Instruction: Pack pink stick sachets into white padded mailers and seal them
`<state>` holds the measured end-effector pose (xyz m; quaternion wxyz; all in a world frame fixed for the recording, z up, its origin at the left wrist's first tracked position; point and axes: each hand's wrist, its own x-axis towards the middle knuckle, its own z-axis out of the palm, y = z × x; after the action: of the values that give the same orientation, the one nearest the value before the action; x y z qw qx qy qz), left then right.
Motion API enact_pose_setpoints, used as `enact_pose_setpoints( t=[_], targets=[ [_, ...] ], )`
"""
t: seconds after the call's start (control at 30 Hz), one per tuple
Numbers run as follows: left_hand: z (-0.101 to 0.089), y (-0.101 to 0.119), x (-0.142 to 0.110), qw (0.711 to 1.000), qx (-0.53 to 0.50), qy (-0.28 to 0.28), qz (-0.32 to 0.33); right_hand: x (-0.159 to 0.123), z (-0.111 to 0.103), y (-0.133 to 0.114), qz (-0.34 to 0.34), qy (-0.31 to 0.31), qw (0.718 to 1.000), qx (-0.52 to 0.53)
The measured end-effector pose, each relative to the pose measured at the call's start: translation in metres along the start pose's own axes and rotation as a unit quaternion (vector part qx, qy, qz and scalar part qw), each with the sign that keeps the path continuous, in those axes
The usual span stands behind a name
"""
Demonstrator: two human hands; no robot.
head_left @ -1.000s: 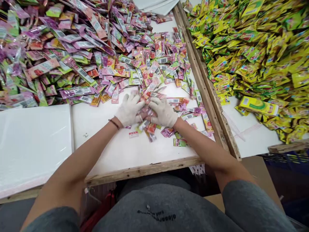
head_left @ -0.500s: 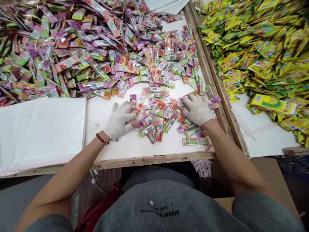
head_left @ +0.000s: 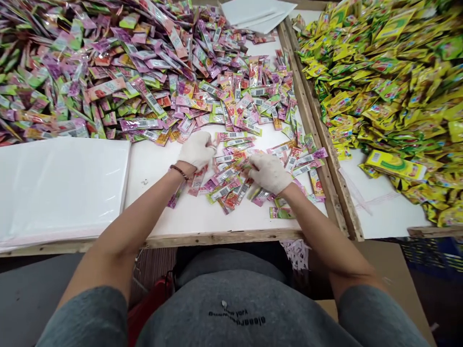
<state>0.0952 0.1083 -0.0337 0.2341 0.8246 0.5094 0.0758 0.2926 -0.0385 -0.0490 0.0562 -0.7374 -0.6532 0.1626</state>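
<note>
Both my hands wear white knitted gloves and work at a loose spread of small stick sachets (head_left: 226, 176) in pink, purple, green and orange, many with barcodes. At the left side of the spread is my left hand (head_left: 198, 151), its fingers curled closed; whatever is between them is hidden. Under its wrist lies a pink sachet (head_left: 197, 180). My right hand (head_left: 270, 172) reaches in from the right with fingers bent down among the sachets. Blurred sachets show under its palm, and its fingertips are partly hidden.
A large heap of the same sachets (head_left: 108, 72) covers the back left. White plastic sheets (head_left: 61, 188) lie stacked at the left. A wooden divider (head_left: 314, 120) separates yellow packets (head_left: 390, 91) on the right. More white sheets (head_left: 256, 14) lie at the back.
My left hand has moved right and away from me, its spread fingers now curled. My right hand has moved left and inward, uncovering sachets by the divider. The view has shifted slightly.
</note>
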Motion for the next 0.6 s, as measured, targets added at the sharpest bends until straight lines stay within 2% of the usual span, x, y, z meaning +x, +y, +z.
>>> enact_pose_setpoints(
  t=[0.1, 0.17, 0.23, 0.3, 0.37, 0.43, 0.53, 0.6],
  targets=[
    [-0.023, -0.016, -0.010, 0.980, -0.188, 0.024, -0.060, 0.005, -0.009, 0.021, 0.037, 0.063, 0.991, 0.110],
    [-0.034, -0.022, -0.018, 0.962, -0.253, 0.029, -0.093, 0.018, -0.015, 0.025, 0.041, 0.094, 0.986, 0.131],
    [-0.037, -0.023, -0.025, 0.972, -0.213, 0.044, -0.088, 0.035, -0.019, 0.020, 0.030, 0.102, 0.988, 0.109],
    [-0.030, -0.017, -0.031, 0.992, -0.104, 0.036, -0.059, 0.051, -0.020, 0.009, 0.010, 0.096, 0.991, 0.091],
    [-0.015, -0.006, -0.034, 0.999, 0.006, -0.013, -0.037, 0.059, -0.018, -0.001, -0.017, 0.097, 0.991, 0.094],
    [0.000, 0.006, -0.034, 0.993, 0.085, -0.070, -0.036, 0.060, -0.015, -0.006, -0.034, 0.103, 0.989, 0.105],
    [0.012, 0.017, -0.031, 0.987, 0.128, -0.101, -0.006, 0.050, -0.012, -0.004, -0.019, 0.100, 0.988, 0.115],
    [0.007, 0.015, -0.029, 0.993, 0.087, -0.071, 0.023, 0.044, -0.013, 0.003, 0.005, 0.093, 0.989, 0.116]
  ],
)
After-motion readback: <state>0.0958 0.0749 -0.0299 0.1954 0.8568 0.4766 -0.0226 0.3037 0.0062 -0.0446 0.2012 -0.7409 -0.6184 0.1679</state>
